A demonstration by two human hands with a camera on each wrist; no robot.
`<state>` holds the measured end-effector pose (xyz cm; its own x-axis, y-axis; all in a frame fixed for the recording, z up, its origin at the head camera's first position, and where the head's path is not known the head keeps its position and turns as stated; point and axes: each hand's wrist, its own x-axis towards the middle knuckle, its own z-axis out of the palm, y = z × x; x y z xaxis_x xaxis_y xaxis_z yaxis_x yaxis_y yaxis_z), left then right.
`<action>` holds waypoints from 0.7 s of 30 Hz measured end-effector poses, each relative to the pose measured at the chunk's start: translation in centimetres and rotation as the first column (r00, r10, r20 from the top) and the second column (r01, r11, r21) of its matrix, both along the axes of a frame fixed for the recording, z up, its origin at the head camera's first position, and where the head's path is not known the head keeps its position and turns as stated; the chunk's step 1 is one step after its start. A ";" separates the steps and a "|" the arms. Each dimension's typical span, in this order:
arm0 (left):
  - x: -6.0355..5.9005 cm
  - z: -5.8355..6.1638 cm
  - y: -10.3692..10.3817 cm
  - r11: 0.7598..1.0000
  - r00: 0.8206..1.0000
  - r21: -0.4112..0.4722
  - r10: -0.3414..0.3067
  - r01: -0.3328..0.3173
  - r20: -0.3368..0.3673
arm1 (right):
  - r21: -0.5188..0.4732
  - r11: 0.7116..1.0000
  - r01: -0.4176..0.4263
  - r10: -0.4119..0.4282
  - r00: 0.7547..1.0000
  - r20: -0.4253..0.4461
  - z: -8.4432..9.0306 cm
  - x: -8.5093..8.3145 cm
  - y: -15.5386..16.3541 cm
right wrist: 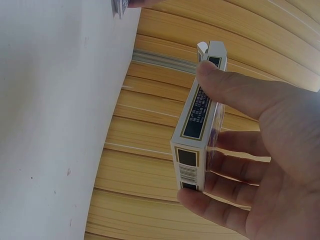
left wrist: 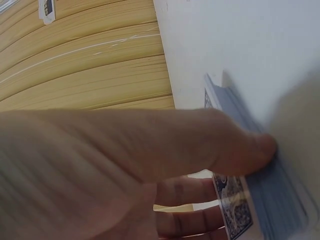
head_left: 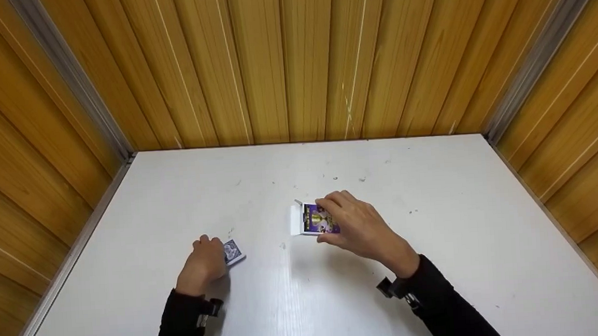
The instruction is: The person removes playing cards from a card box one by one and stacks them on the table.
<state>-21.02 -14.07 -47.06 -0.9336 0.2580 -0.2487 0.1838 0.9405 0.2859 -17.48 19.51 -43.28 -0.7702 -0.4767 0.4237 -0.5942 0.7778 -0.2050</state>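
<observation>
I see my right hand (head_left: 357,227) gripping the card box (head_left: 313,220) by its long edges — flap open, near the white table's (head_left: 440,263) middle. Left of the box, well apart, my left hand (head_left: 203,264) pinches the card deck (head_left: 233,252); bare tabletop lies between them.

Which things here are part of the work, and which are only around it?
Part of the work:
- deck of cards, gripped by the left hand
- card box, flap open, held by the right hand

Only around:
- white table
- wooden wall panels
</observation>
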 end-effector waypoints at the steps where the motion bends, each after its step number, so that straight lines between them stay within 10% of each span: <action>1: 0.0 0.0 0.0 1.000 1.000 0.001 0.003 -0.003 0.002 | 0.001 1.000 0.001 -0.001 1.000 0.001 0.0 0.0 0.0; 21: 0.0 0.2 0.2 0.998 0.999 -0.039 0.047 -0.046 0.020 | 0.002 1.000 -0.003 0.003 1.000 0.005 0.0 0.1 -0.1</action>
<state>-20.99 -13.83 -46.91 -0.9389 0.2041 -0.2772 0.1336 0.9582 0.2528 -17.39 19.38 -43.31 -0.7707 -0.4801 0.4191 -0.5958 0.7761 -0.2067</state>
